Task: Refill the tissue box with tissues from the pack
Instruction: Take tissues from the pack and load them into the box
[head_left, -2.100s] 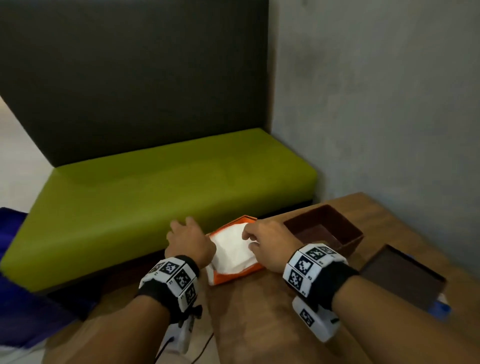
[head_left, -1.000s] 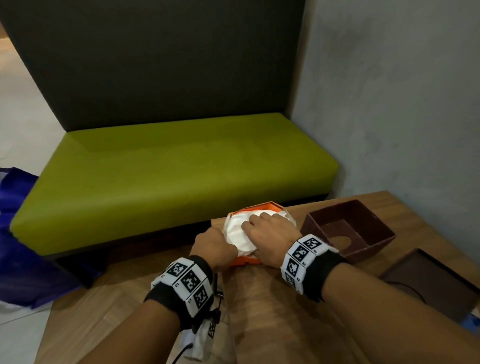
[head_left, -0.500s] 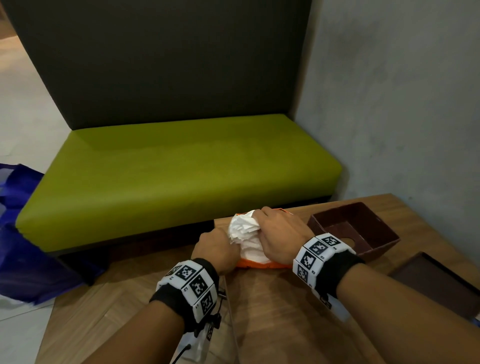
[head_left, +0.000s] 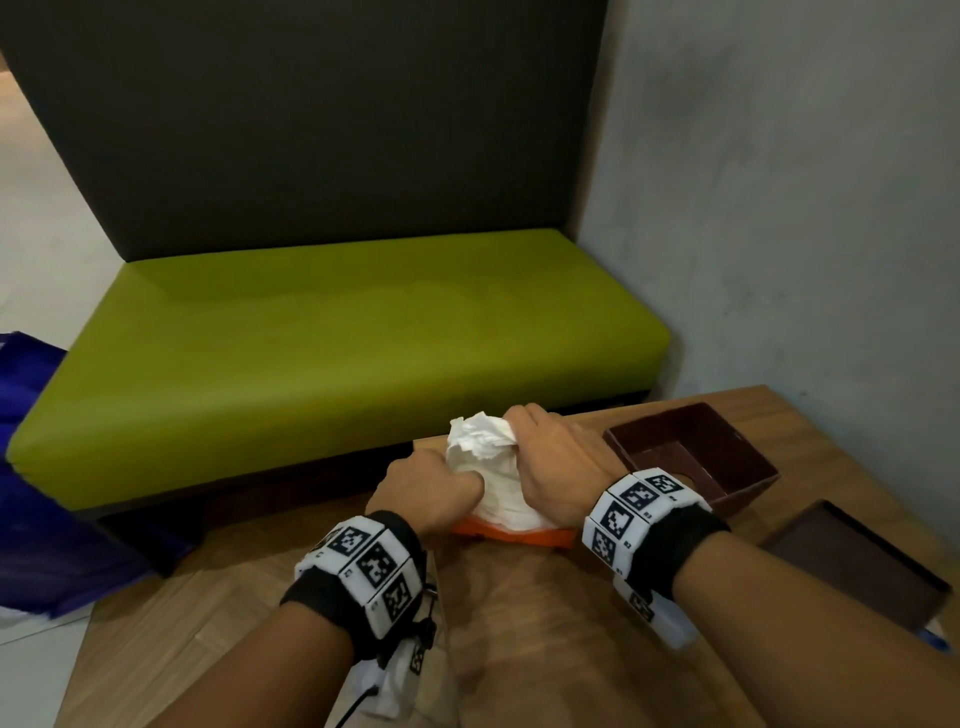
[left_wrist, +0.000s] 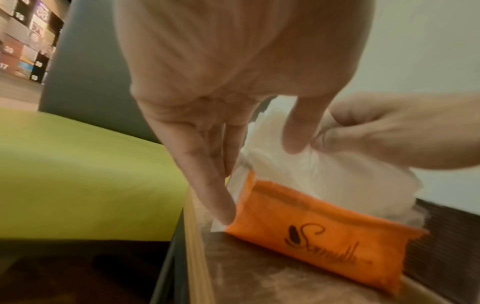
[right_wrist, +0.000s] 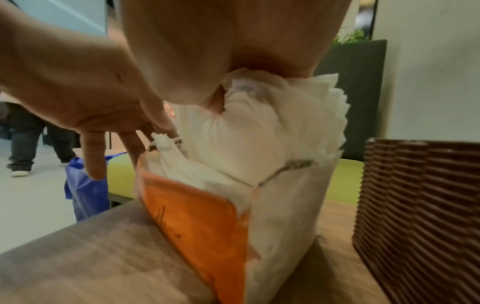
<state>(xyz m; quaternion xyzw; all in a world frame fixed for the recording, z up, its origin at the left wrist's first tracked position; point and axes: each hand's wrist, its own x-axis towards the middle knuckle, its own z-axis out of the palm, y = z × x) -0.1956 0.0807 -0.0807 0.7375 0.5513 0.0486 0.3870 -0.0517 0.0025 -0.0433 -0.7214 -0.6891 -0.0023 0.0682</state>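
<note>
An orange tissue pack (head_left: 514, 536) lies torn open at the table's far edge. A white tissue bundle (head_left: 488, 457) bulges up out of it. My right hand (head_left: 540, 452) grips the crumpled top of the tissues (right_wrist: 259, 127). My left hand (head_left: 436, 491) holds the pack's left end: its fingers (left_wrist: 207, 174) run down the outside of the orange pack (left_wrist: 324, 236) and the thumb (left_wrist: 298, 133) lies against the tissues (left_wrist: 324, 168). The dark brown tissue box (head_left: 691, 457) stands open and empty just right of my right hand.
The box's flat brown lid (head_left: 857, 561) lies at the right near the table's edge. A green bench (head_left: 337, 343) sits past the table (head_left: 545, 649), with a grey wall on the right. A blue bag (head_left: 26, 467) is on the floor at left.
The pack lay flat with both hands on top. My right hand has since gathered the tissues and pulled them upward out of the pack, while my left hand moved to the pack's left end.
</note>
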